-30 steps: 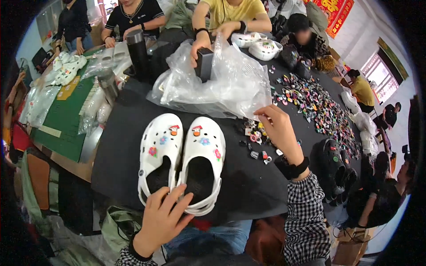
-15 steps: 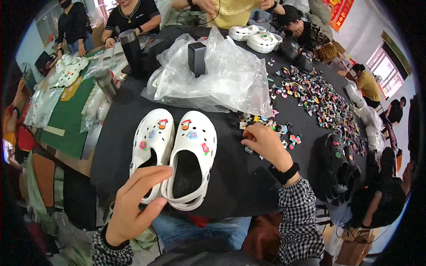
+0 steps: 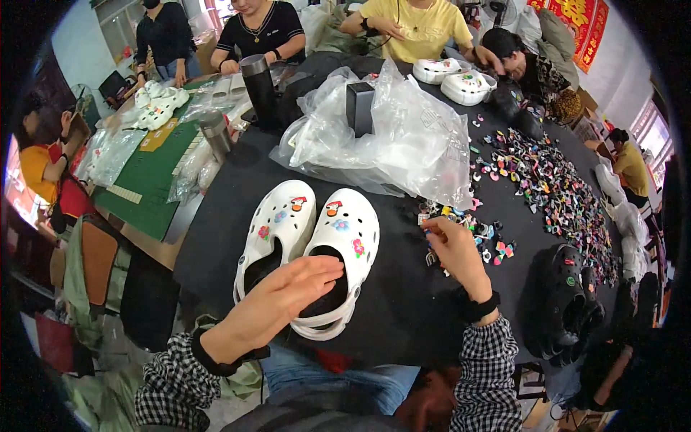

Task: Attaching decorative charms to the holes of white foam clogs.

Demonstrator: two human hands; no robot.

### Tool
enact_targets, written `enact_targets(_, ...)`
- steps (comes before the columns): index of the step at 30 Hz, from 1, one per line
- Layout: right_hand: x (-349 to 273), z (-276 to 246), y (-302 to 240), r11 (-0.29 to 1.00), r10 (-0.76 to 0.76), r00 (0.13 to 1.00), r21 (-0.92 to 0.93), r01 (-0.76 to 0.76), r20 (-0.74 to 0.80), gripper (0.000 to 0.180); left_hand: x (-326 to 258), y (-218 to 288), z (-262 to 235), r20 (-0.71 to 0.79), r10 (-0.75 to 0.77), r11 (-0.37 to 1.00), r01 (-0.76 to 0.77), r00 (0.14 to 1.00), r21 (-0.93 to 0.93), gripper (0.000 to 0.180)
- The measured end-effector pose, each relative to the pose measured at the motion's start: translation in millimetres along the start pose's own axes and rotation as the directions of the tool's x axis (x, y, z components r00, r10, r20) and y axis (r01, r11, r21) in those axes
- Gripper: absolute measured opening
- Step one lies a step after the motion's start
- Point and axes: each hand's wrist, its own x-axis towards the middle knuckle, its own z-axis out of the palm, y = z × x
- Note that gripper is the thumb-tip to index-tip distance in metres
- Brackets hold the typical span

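Note:
Two white clogs stand side by side in front of me: the left clog (image 3: 284, 209) and the right clog (image 3: 363, 230). Each carries a red-topped figure charm, a blue flower and a pink flower. My left hand (image 3: 281, 299) is stretched out over their heel ends, fingers long and close together, gripping nothing; it hides part of both openings. To the right, my right hand (image 3: 461, 252) reaches with bent, parted fingers to the edge of a small group of loose charms (image 3: 493, 241). A small whitish charm (image 3: 423, 218) lies by its fingertips.
A clear plastic bag (image 3: 403, 151) with a black box (image 3: 359, 108) lies behind the clogs. Dark tumblers (image 3: 259, 86) stand left. A big charm heap (image 3: 547, 180) and black clogs (image 3: 565, 302) are at right; white clogs (image 3: 468, 88) and co-workers are across the table.
The view has shifted, so the scene sits further right. My left hand has moved from beside the heels to over the clogs, its fingers straighter. My right hand remains by the charms.

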Motion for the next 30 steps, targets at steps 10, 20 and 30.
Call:
enact_targets(10,8,-27,-55,0.511,0.072,0.966,0.823,-0.25,0.248,0.026,55,-28,-7,-0.055,-0.004,0.945,-0.014,0.998,-0.327,0.039)
enact_targets(20,27,-6,-72,0.653,-0.014,0.967,0.735,-0.182,0.253,0.034,78,-43,3,-0.169,0.01,0.831,-0.103,0.985,-0.547,0.038)
enact_targets(30,54,35,-63,0.699,-0.032,0.957,0.691,-0.184,0.287,0.032,78,-42,5,-0.239,0.051,0.773,-0.191,0.97,-0.605,0.035)
